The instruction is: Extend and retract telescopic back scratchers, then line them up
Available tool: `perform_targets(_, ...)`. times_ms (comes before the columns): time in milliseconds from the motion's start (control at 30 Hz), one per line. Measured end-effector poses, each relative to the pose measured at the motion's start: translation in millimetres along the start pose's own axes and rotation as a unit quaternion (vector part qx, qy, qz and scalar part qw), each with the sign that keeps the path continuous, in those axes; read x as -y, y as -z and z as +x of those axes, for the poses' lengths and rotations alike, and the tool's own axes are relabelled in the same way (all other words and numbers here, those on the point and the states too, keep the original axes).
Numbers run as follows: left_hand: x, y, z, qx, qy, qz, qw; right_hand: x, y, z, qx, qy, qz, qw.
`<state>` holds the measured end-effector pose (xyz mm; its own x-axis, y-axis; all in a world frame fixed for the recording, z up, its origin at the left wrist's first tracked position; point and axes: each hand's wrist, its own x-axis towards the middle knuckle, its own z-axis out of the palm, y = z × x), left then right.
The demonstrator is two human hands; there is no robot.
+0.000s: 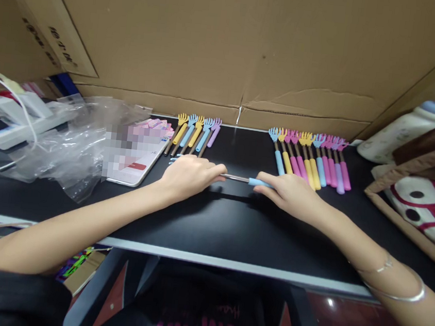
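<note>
Both hands grip one blue back scratcher (236,178), held level above the black table. My left hand (189,175) is closed around its head end, with pale blue claw tips showing past the hand's left side. At the other end, my right hand (290,192) pinches the light blue handle, and a bare metal rod shows between the hands. Behind my left hand lies a small row of back scratchers (199,132) in yellow, blue and purple, some with rods but no visible grips. A longer row of back scratchers (309,159) in several colours lies behind my right hand.
A white phone (140,162), partly blurred, and crumpled clear plastic bags (68,142) lie at left, near a white power strip (16,116) with cables. A bottle (407,131) and a cartoon bag (427,200) stand right. Cardboard (222,44) walls the back.
</note>
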<state>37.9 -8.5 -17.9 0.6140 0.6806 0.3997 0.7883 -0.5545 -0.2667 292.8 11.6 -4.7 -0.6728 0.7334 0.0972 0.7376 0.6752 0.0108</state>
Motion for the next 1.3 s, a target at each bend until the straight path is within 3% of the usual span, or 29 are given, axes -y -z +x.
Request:
perform_targets(167, -3.5, 7.4, 2.4, 0.129, 0.072, -0.098, 0.984, 0.7, -0.1, -5.0, -0.111, 0.034, -0.172, 0.978)
perform_targets(367, -0.4, 6.6, 1.5, 0.197, 0.068, -0.328, 0.922, 1.0, -0.8, -5.9, -0.181, 0.091, -0.219, 0.955)
perform_targets(467, -0.5, 6.8, 1.4, 0.179, 0.071, -0.355, 0.915, 1.4, 2.2, -5.6, -0.197, 0.094, -0.237, 0.947)
perform_targets(700, 0.2, 4.4, 1.4, 0.090, 0.073, -0.186, 0.976, 5.3, -2.7, -4.9, -0.209, 0.034, -0.196, 0.957)
perform_targets(933, 7.5, 1.7, -1.5, -0.090, -0.004, -0.035, 0.995, 13.8, -5.5, -4.6, -0.127, -0.036, -0.098, 0.986)
perform_targets(1067, 9.3, 5.1, -0.4, -0.156, -0.064, 0.027, 0.985, 13.7, 3.5, -2.9, -0.017, -0.041, 0.081, 0.996)
perform_targets(1200, 6.1, 11.0, -0.3, -0.128, -0.090, 0.050, 0.986, 9.4, 14.1, -1.2, 0.123, 0.010, 0.321, 0.939)
perform_targets(1300, 3.3, 13.0, -1.7, -0.063, -0.075, 0.023, 0.995, 7.2, 17.6, -1.1, 0.168, 0.014, 0.372, 0.913)
